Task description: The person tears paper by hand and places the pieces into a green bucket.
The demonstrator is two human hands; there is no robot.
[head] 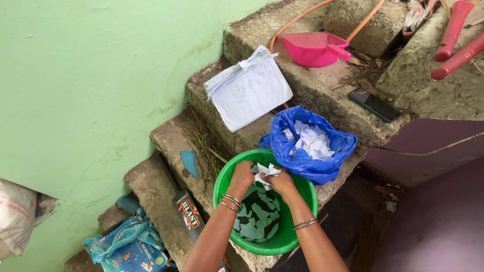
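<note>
Both my hands are over a green plastic tub (297, 236) that stands on a concrete step. My left hand (242, 175) and my right hand (281, 182) together grip a crumpled piece of white paper (265, 171) above the tub. Inside the tub lie several torn paper pieces (259, 216) that look wet and greenish. Just behind the tub sits a blue plastic bag (297, 158) filled with white paper scraps (311, 140). Bangles are on both wrists.
A stack of written white sheets (248, 89) lies on a higher step, a pink dustpan (313, 49) above it. A black phone (373, 105) rests at the right. A cricket bat (182, 204) lies left of the tub, a green wall beyond.
</note>
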